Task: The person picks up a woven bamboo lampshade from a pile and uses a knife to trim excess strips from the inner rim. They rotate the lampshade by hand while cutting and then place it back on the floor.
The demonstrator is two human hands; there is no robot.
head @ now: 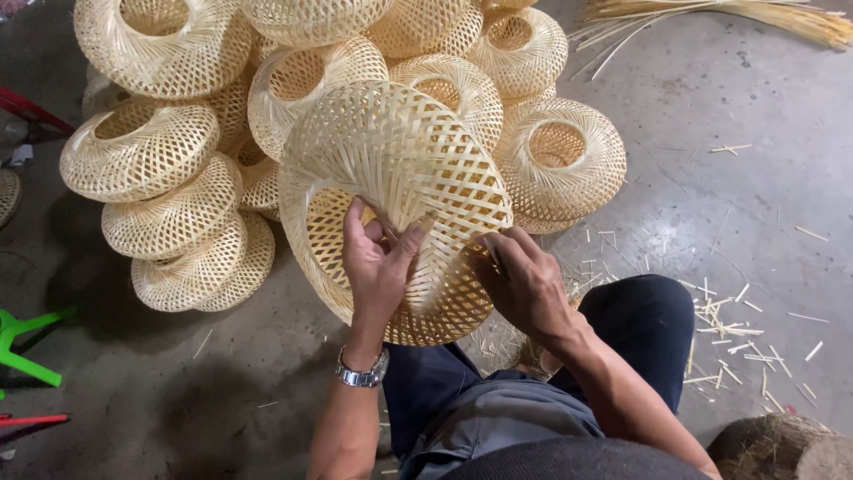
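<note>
One woven bamboo lampshade (400,191) in hand, held over the knees and tilted, its open mouth toward the person. Left hand (378,267) grips its folded rim, thumb and fingers closed on the weave. Right hand (524,284) closed on the rim's edge beside it. Behind: pile of finished bamboo shades (160,151), at least a dozen visible, all hollow, nothing inside. Bundle of loose bamboo strips (755,13) top right. Cut splinters (746,342) scattered on concrete floor (755,178). One green stool (22,342) far left.

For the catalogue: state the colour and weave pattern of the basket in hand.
Pale straw-yellow woven basket, open diagonal lattice; clearest in the head view.
</note>
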